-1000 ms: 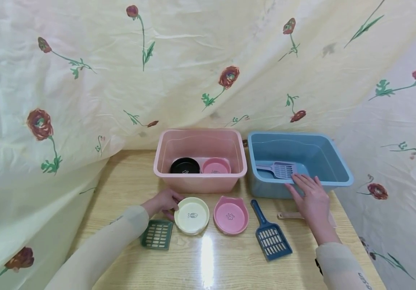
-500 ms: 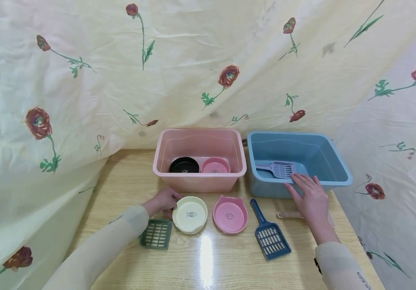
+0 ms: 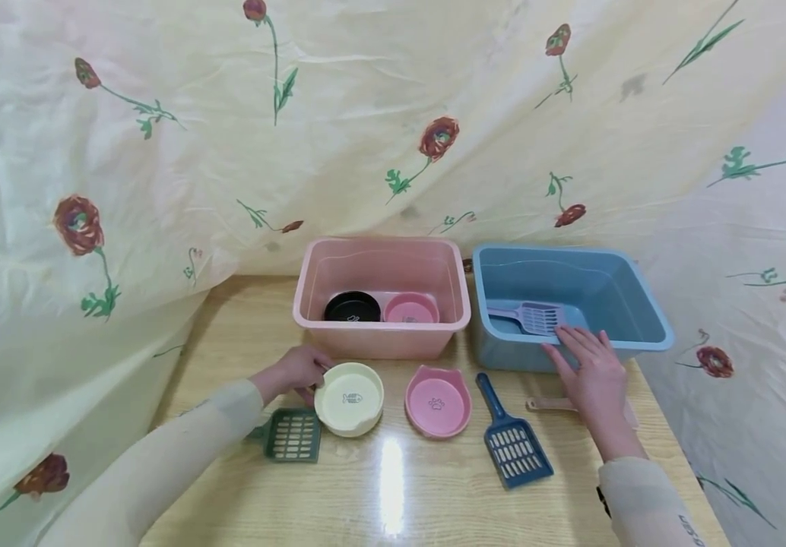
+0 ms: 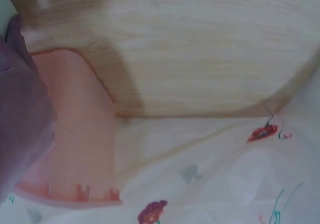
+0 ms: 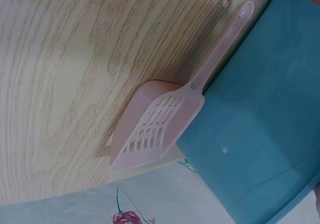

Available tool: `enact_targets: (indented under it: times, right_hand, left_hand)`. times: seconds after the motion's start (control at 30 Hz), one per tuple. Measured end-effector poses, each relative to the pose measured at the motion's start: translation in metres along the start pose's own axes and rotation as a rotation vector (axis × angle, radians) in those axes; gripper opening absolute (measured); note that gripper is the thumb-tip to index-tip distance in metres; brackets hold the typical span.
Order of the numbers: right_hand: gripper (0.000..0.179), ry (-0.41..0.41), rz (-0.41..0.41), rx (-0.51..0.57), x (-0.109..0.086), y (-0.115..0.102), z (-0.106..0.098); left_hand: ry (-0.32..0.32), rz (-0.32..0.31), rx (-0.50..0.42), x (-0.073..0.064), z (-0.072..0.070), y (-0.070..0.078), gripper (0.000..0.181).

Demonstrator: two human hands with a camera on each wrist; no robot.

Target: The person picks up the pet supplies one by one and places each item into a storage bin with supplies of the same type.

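My left hand (image 3: 297,370) grips the left side of a cream pet bowl (image 3: 348,399) with a fish-bone print, in front of the pink bin (image 3: 381,342). In the left wrist view, only a sliver of the cream bowl (image 4: 6,14) shows past the hand (image 4: 22,108). My right hand (image 3: 593,376) rests on the front rim of the blue bin (image 3: 571,254), fingers straight over the edge and thumb outside. Below that hand lies a pale pink litter scoop (image 3: 552,404), seen whole as a slotted scoop (image 5: 165,108) in the right wrist view.
A pink cat-eared bowl (image 3: 437,410) and a navy litter scoop (image 3: 518,448) lie on the wooden table (image 3: 297,509). Left of the cream bowl is a dark green scoop (image 3: 292,435). The pink bin holds a black bowl (image 3: 352,306) and a pink bowl (image 3: 412,308); a lilac scoop (image 3: 538,317) lies inside the blue bin.
My left hand has moved the cream bowl leftward, away from the cat-eared bowl. The green scoop has shifted slightly left, and its handle now shows. My right hand stays on the blue bin's rim.
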State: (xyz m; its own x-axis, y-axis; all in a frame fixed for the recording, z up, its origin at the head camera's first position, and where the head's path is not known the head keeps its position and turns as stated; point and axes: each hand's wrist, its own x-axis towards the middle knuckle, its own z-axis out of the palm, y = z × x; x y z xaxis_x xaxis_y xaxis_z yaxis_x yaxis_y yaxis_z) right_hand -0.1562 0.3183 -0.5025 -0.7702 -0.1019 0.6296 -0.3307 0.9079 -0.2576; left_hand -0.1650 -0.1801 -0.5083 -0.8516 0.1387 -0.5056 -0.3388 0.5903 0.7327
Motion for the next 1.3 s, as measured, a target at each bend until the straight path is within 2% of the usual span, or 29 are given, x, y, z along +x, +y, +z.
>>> enact_targets:
  times: [0.07,0.2,0.27,0.47,0.6,0.8,0.97,1.1,1.3]
  right_hand:
    - [0.084,0.004,-0.001,0.001,0.001,0.001,-0.001]
    - [0.061,0.005,0.003,0.002,0.0,0.003,-0.005]
    - [0.057,0.007,0.01,0.003,0.0,0.006,-0.006]
    - [0.084,0.012,0.02,-0.004,-0.001,0.011,-0.011]
    - [0.088,0.0,0.03,-0.012,-0.002,0.012,-0.013]
    - [0.09,0.012,0.021,-0.014,-0.003,0.012,-0.014]
    - [0.089,0.037,-0.013,-0.007,-0.004,0.011,-0.011]
    - [0.091,0.041,-0.028,-0.006,-0.003,0.009,-0.007]
    - [0.089,0.039,-0.043,-0.003,-0.001,0.001,-0.002]
  left_hand:
    - [-0.009,0.003,0.013,-0.005,-0.006,0.005,0.056]
    - [-0.036,0.014,0.045,-0.017,-0.017,0.017,0.056]
    - [-0.061,0.026,0.058,-0.023,-0.024,0.023,0.058]
    - [-0.12,0.057,0.08,-0.043,-0.047,0.044,0.056]
    - [-0.115,0.07,0.121,-0.055,-0.063,0.063,0.056]
    - [-0.112,0.123,0.245,-0.066,-0.086,0.1,0.057]
    - [-0.099,0.159,0.341,-0.065,-0.101,0.13,0.054]
    - [-0.095,0.169,0.363,-0.059,-0.107,0.15,0.051]
    - [-0.051,0.193,0.422,-0.041,-0.115,0.168,0.044]
